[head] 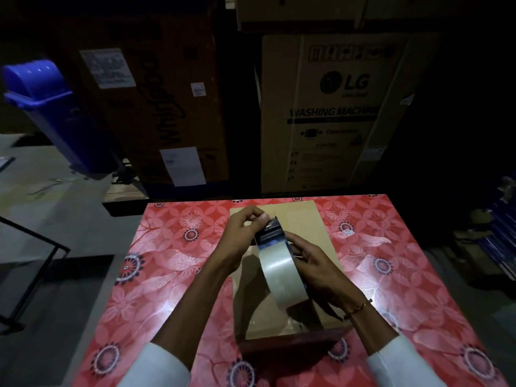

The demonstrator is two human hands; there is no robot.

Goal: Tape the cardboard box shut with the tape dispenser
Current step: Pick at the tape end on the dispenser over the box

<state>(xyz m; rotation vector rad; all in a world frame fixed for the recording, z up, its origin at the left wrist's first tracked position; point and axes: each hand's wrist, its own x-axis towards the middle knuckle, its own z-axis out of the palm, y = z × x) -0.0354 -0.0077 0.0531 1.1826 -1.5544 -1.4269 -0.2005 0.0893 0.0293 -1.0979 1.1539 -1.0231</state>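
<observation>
A: Where the floor is dark on the left, what stands there?

B: A blue plastic bin (53, 113) with its lid shut.

A: And the hands?

B: The left hand (245, 233) pinches the tape end. The right hand (315, 263) is curled round the clear tape dispenser roll (282, 272).

A: Where's the box?

B: The flat brown cardboard box (304, 224) lies under both hands on the red flowery table (173, 247). I can't see inside. A big LG washing machine carton (335, 113) stands behind.

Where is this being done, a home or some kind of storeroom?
Probably a dim storeroom or appliance warehouse: a tall LG washing machine carton and another labelled carton stand behind the table, beside a blue bin.
</observation>
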